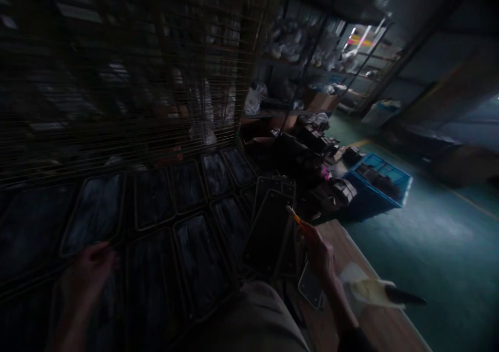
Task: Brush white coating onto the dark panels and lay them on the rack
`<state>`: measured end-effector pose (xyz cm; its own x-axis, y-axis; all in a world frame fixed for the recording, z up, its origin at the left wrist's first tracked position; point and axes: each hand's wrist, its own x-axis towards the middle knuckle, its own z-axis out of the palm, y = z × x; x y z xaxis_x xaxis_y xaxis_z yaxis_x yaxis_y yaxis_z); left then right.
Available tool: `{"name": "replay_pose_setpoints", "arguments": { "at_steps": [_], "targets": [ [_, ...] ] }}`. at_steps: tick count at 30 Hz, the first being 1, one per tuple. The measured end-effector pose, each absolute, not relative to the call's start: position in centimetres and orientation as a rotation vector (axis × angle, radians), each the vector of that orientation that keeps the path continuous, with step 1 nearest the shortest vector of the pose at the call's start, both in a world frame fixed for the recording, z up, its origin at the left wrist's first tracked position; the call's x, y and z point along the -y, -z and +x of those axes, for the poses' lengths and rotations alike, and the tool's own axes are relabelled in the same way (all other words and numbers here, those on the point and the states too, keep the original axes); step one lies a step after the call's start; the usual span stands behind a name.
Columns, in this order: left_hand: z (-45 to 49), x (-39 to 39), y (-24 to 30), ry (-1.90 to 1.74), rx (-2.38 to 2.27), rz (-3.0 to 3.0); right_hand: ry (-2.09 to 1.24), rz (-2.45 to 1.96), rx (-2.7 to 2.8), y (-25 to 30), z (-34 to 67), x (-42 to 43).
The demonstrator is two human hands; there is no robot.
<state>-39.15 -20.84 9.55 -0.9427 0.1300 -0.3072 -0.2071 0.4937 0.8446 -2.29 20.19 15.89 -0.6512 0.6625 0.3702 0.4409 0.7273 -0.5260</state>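
In the head view, my right hand (320, 248) is closed around a slim orange-handled brush (295, 218) with a pale tip. That tip is over the upper right corner of a dark rounded panel (267, 232), on top of a few overlapping panels. My left hand (91, 269) is blurred, its fingers bent, by the lower edge of a dark panel with whitish streaks (95, 211). Whether it touches the panel I cannot tell. More streaked panels (202, 258) lie side by side in rows in front of me.
A wooden board (351, 243) at the right bears a pale object with a black handle (390, 293) and a small dark plate (311, 287). Wire mesh (210, 55) rises behind the panels. A blue crate (380, 180) stands on the green floor, near loaded shelves (304, 66).
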Motion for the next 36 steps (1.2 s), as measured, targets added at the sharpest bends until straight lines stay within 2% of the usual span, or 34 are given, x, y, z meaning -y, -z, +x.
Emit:
{"name": "replay_pose_setpoints", "arguments": {
  "at_steps": [2, 5, 10, 17, 24, 28, 32, 36],
  "targets": [
    [-34.4, 16.3, -9.0, -1.474, -2.248, 0.101, -0.557, -0.828, 2.41, -16.1, -2.8, -21.3],
    [-26.4, 8.4, -8.5, -1.334, -1.807, 0.287, -0.52, -0.806, 2.46, -16.7, -4.0, -23.1],
    [-19.2, 0.6, -7.9, -1.256, -1.94, 0.387, -0.472, -0.738, 2.548, -17.1, -5.7, -25.5],
    [-18.1, -0.4, -5.9, -1.146, -2.373, 0.495, -0.403, -0.692, 2.738, -16.3, -3.7, -23.6],
    [-17.4, -0.5, -5.6, -1.126, -2.523, 0.585, -0.598, -0.574, 2.811, -16.8, -0.2, -18.5],
    [-17.5, -0.4, -6.0, -1.178, -2.427, 0.509, -0.695, -0.611, 2.699, -17.9, -0.4, -19.1],
    [-17.5, -0.1, -6.4, -1.324, -2.108, 0.316, -0.6, -0.657, 2.619, -18.5, -3.4, -22.7],
    [-17.7, 0.3, -7.0, -1.312, -1.922, 0.136, -0.511, -0.668, 2.682, -17.8, -5.4, -24.7]
  ]
}}
